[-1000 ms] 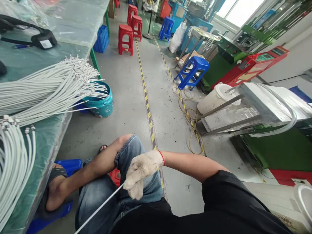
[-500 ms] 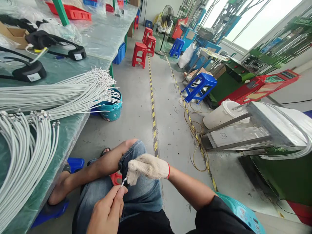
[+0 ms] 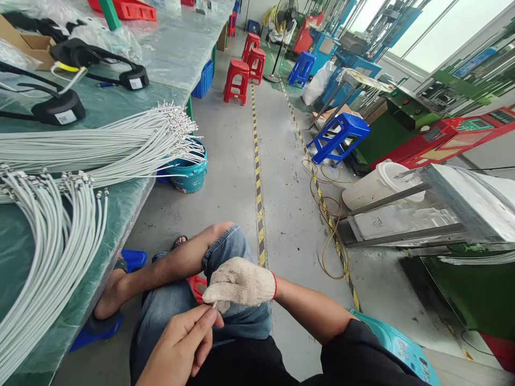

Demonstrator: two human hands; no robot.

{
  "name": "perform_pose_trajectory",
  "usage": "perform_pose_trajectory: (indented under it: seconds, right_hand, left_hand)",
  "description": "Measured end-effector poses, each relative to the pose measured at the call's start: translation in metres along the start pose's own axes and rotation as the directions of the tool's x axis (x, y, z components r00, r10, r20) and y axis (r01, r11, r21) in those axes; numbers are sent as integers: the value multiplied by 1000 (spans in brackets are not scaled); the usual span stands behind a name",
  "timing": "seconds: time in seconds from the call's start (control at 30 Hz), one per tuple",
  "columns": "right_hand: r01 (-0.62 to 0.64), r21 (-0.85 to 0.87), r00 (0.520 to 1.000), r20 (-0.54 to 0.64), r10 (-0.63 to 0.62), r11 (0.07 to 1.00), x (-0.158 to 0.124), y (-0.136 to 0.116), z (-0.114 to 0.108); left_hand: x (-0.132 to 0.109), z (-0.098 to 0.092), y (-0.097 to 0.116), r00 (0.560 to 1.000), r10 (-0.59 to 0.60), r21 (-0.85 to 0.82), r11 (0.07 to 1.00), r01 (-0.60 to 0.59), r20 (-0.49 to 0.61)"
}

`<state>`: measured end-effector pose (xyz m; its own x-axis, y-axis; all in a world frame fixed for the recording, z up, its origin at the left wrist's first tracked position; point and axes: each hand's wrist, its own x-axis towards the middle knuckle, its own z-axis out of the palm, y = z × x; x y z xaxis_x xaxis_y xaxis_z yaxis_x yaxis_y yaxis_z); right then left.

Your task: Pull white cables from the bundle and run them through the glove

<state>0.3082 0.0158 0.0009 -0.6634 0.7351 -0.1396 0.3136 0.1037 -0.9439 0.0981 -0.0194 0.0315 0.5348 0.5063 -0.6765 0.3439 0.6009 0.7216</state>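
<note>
My bare left hand (image 3: 185,340) pinches a short white cable end (image 3: 214,304) between thumb and index finger, above my lap. Most of that cable is hidden by my fingers. My right hand (image 3: 239,283), in a cream knit glove with a red cuff edge, is closed around the tip of the same cable, its fingertips touching or nearly touching my left ones. To the left, a bundle of white cables (image 3: 76,230) with small metal terminals lies on the green-covered workbench (image 3: 120,214). Behind it is a longer bundle of similar cables (image 3: 132,145), its ends overhanging the bench edge.
A teal bucket (image 3: 189,179) stands under the overhanging ends. Black moulded parts with cords (image 3: 60,107) lie on the bench. Red stools (image 3: 236,80) and a blue stool (image 3: 340,136) stand ahead. To the right are a white bucket (image 3: 382,185), a metal-topped stand (image 3: 475,198) and a looped hose (image 3: 325,236).
My gloved right hand has shifted down and left over the cable tip, covering the metal end that showed before. My left hand has moved slightly right. The view has shifted a little.
</note>
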Motion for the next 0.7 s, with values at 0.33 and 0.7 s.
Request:
perform_pose_trajectory:
  seconds: [0.33, 0.7]
  right_hand:
    - [-174, 321, 975, -80, 210, 931, -1, -21, 2]
    - [-8, -286, 977, -208, -55, 958, 6, 13, 15]
  left_hand:
    - [0, 8, -10, 985, 156, 345, 931, -121, -73]
    - [-56, -24, -58, 582, 670, 824, 566, 1, -461]
